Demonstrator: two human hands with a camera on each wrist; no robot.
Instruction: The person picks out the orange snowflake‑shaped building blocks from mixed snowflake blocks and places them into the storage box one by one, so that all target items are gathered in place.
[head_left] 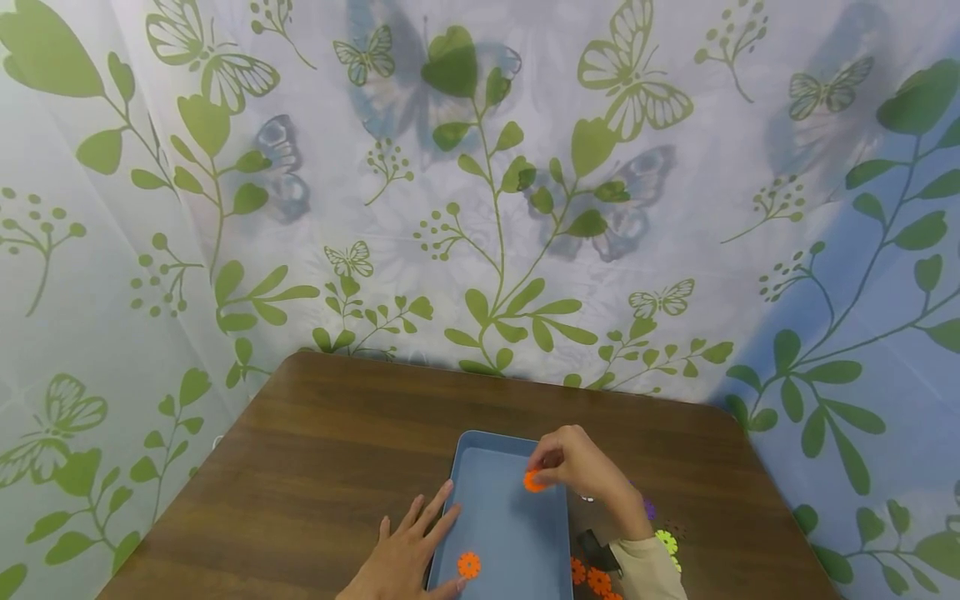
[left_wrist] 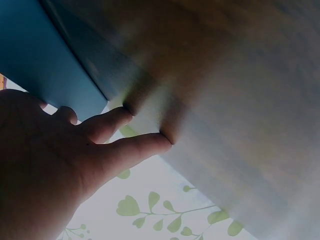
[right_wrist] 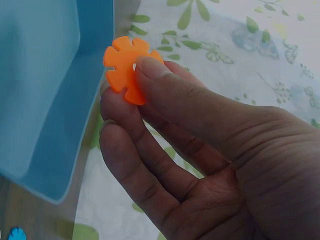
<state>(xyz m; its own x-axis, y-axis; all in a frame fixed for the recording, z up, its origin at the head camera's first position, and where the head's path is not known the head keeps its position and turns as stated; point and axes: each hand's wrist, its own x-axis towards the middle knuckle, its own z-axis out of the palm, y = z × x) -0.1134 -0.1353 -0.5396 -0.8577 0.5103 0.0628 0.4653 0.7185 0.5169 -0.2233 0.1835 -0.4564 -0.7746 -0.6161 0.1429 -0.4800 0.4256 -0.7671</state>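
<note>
Between thumb and fingers my right hand [head_left: 573,460] pinches an orange notched plastic disc [right_wrist: 121,70], held over the right side of a blue tray [head_left: 504,508]. A second orange notched disc [head_left: 468,565] lies in the tray near its left side. My left hand [head_left: 408,546] rests at the tray's left edge with its fingers spread. In the left wrist view two fingertips of the left hand [left_wrist: 75,155] touch the brown table, beside the tray's wall [left_wrist: 60,65]. Part of the tray's near end is cut off by the head view's lower edge.
On the wooden table [head_left: 360,425], right of the tray, lie several more orange discs [head_left: 599,581], yellow-green discs [head_left: 666,542] and a purple piece [head_left: 649,508]. A dark object [head_left: 598,550] sits by the right sleeve. A leaf-patterned curtain [head_left: 480,208] hangs behind the table.
</note>
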